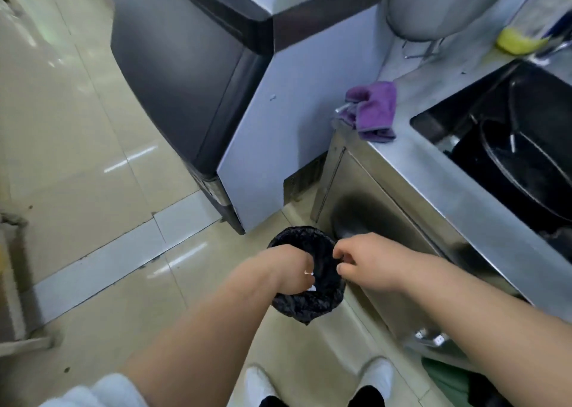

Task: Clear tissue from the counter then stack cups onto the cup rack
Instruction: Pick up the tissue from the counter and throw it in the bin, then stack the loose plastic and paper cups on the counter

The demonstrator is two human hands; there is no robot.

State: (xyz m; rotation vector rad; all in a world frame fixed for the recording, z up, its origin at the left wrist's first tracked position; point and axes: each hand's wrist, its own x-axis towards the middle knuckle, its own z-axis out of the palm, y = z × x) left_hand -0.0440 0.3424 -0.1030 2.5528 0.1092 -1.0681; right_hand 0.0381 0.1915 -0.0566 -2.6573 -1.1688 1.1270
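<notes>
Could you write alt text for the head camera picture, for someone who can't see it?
Seen from above, a person's left hand reaches into a small black-lined trash bin on the tiled floor, a bit of white tissue at its fingers, while the right hand pinches the bin liner's rim. A purple cloth lies on the steel counter beside a sink.

No text, label, brand, number or sign can be read anywhere in this view. The dark grey machine front (182,75) at eleven o'clock and the brushed steel surface (411,158) at three o'clock show only plain, blurred faces.
</notes>
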